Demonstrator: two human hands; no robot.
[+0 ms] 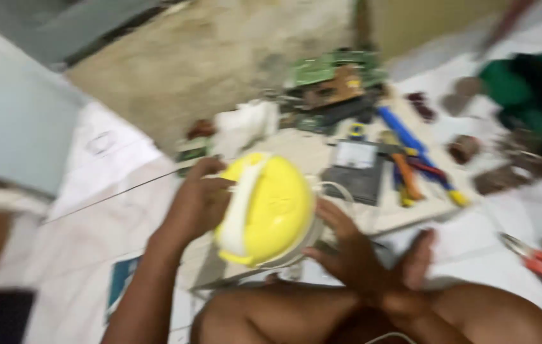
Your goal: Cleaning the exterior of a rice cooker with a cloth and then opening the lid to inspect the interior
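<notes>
Seated on the floor with your bare knees [322, 318] at the bottom of the frame, you hold a round yellow case [268, 210] with a white band down its side, raised in front of you between both hands. Your left hand [198, 200] grips the case from its left edge, fingers curled over the top rim and closed on it. Your right hand [354, 251] cups the case from the lower right, fingers spread along its underside and the thumb standing free; motion blur hides how tightly it presses. Just beyond the case, a flat board [373, 220] lies on the white floor covering [92, 216], and on the board sits a dark meter with a pale dial [355, 167]. Beside the meter lie an orange-handled tool [406, 175] and a blue-handled tool [405, 130], close together. A crumpled white bag [245, 124] rests to the left of the meter. Farther back, green circuit boards [331, 70] are heaped near the bare concrete floor [220, 51]. A pair of red-handled pliers [538, 260] lies well apart at the right edge, near dark green cloth [526, 83].
</notes>
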